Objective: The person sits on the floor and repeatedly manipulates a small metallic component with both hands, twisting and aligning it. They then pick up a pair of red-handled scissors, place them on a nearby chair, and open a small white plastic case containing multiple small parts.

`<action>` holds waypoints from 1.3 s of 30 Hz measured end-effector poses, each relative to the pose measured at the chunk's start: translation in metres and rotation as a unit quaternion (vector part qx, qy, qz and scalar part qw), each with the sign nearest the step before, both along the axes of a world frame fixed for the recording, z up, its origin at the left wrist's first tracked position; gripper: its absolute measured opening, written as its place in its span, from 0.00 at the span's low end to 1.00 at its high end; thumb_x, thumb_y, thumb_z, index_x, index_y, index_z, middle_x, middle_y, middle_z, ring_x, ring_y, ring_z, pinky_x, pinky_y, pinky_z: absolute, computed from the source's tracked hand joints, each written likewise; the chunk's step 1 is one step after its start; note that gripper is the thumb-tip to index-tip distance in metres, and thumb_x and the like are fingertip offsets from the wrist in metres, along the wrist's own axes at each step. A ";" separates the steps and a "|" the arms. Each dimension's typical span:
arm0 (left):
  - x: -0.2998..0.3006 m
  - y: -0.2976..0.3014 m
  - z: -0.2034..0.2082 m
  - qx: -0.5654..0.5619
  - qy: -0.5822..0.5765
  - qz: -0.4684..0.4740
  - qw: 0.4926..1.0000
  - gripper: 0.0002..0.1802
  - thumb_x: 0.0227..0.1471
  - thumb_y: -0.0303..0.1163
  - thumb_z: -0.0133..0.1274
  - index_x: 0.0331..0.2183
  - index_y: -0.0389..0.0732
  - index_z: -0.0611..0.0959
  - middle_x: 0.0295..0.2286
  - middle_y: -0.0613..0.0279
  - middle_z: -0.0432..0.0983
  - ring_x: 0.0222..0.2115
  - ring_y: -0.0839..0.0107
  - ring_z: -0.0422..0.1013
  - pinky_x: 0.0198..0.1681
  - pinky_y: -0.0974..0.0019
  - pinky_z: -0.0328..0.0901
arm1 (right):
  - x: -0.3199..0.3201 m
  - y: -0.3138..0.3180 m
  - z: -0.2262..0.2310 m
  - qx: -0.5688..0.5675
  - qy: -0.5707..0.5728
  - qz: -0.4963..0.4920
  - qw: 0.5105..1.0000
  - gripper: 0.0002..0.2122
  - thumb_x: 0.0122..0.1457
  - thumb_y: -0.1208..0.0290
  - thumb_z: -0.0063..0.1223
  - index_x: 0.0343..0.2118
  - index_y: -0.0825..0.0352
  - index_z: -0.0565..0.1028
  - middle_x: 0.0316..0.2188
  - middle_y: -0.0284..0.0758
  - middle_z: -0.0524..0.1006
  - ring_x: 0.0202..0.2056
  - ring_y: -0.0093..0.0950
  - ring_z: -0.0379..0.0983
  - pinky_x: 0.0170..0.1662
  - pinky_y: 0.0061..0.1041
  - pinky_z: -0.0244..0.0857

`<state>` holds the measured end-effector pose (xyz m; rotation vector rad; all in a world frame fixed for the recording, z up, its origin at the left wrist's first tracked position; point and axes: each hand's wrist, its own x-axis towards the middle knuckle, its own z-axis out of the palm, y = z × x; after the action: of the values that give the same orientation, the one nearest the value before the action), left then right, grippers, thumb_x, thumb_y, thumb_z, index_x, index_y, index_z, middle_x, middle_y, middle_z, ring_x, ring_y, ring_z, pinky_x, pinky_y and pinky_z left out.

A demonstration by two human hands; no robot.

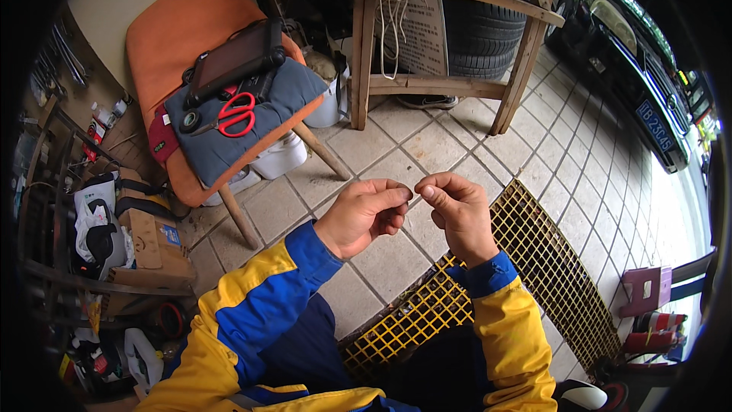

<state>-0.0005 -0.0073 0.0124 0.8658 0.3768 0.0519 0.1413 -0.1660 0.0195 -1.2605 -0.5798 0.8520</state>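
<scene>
My left hand (366, 214) and my right hand (456, 210) meet in front of me above the tiled floor, fingertips pinched together on a very small thin object (414, 197). It is too small to identify. Both sleeves are yellow and blue. To the upper left, a chair (183, 38) with an orange cushion carries a grey pad, red-handled scissors (236, 114) and a black tablet device (232, 61).
A yellow floor grate (534, 252) lies under my right arm. A wooden frame (442, 38) stands ahead with tyres behind it. A dark car (640, 69) is parked at the right. Cardboard boxes and bags (130, 236) crowd the left. White jugs (278, 156) sit under the chair.
</scene>
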 end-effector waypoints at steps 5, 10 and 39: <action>0.001 -0.008 0.002 0.168 -0.032 0.036 0.985 0.07 0.64 0.31 0.61 0.40 0.38 0.84 0.28 0.67 0.79 0.26 0.79 0.74 0.31 0.74 0.70 | -0.002 0.001 0.001 0.021 0.006 -0.008 1.000 0.08 0.68 0.68 0.63 0.42 0.68 0.84 0.24 0.21 0.75 0.20 0.10 0.57 0.21 0.14 0.50; 0.004 -0.013 0.004 0.248 -0.054 0.056 0.966 0.06 0.62 0.29 0.62 0.37 0.36 0.85 0.27 0.67 0.79 0.26 0.80 0.74 0.29 0.74 0.69 | -0.006 0.005 0.001 0.009 0.018 -0.047 0.999 0.10 0.67 0.68 0.64 0.45 0.69 0.85 0.27 0.24 0.80 0.19 0.09 0.57 0.21 0.14 0.51; 0.008 -0.015 0.011 0.651 -0.133 0.184 0.724 0.09 0.53 0.17 0.63 0.39 0.35 0.87 0.31 0.59 0.84 0.29 0.72 0.80 0.35 0.68 0.74 | 0.004 0.002 -0.006 0.020 0.076 0.029 0.996 0.11 0.62 0.78 0.68 0.41 0.68 0.73 0.29 0.31 0.82 0.27 0.14 0.73 0.28 0.13 0.64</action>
<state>0.0077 -0.0222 0.0236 2.1456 0.1862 0.9017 0.1453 -0.1637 0.0133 -1.1348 -0.5114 0.9719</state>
